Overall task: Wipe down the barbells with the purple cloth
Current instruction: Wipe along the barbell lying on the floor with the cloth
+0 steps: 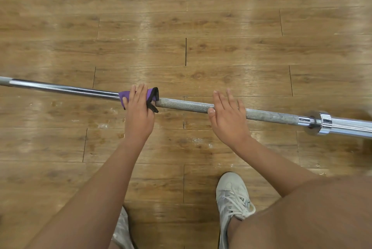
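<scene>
A long steel barbell (185,105) lies across the wooden floor from left to right, smooth and shiny at the left, knurled and dull in the middle. Its collar and sleeve (322,122) are at the right. A purple cloth (150,95) with a black edge is wrapped over the bar where the smooth part meets the knurling. My left hand (138,112) holds the cloth around the bar, fingers curled over it. My right hand (228,114) rests on the knurled part with fingers straight and the thumb touching the bar.
The wooden plank floor (181,27) stretches all around, with scuffed pale marks near the bar. My two white sneakers (233,198) stand just behind the bar, and a bare knee fills the lower right corner.
</scene>
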Demonstrator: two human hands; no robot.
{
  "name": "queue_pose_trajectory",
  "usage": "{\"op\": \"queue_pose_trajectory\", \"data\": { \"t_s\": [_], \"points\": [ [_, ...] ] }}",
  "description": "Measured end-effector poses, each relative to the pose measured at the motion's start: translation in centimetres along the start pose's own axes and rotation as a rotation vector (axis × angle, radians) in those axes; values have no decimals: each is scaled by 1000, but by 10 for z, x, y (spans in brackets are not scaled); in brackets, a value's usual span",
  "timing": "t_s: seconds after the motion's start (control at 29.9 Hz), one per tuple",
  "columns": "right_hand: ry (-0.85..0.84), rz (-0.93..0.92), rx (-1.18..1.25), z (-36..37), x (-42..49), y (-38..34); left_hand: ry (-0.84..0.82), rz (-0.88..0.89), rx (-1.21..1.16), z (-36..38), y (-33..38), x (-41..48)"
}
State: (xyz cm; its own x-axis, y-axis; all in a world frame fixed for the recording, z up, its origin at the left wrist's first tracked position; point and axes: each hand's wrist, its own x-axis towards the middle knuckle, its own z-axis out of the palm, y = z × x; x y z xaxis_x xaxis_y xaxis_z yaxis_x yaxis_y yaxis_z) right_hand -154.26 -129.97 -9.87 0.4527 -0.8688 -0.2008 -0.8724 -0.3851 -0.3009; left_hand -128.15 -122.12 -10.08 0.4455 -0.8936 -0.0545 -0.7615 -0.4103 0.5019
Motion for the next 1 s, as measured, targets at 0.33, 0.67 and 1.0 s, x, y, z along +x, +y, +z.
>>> {"op": "queue_pose_trajectory", "data": {
  "t_s": [0.33, 0.67, 1.0],
  "points": [
    [-55, -22, 1, -1, -11, -2, -14, -59, -15, 2, 16, -10],
    [-324, -65, 206, -24, -23, 6, -82, -5, 94, 19, 45, -38],
    [-727, -422, -182, -201, -28, 90, -114, -31, 180, 21, 44, -55]
  ]
}}
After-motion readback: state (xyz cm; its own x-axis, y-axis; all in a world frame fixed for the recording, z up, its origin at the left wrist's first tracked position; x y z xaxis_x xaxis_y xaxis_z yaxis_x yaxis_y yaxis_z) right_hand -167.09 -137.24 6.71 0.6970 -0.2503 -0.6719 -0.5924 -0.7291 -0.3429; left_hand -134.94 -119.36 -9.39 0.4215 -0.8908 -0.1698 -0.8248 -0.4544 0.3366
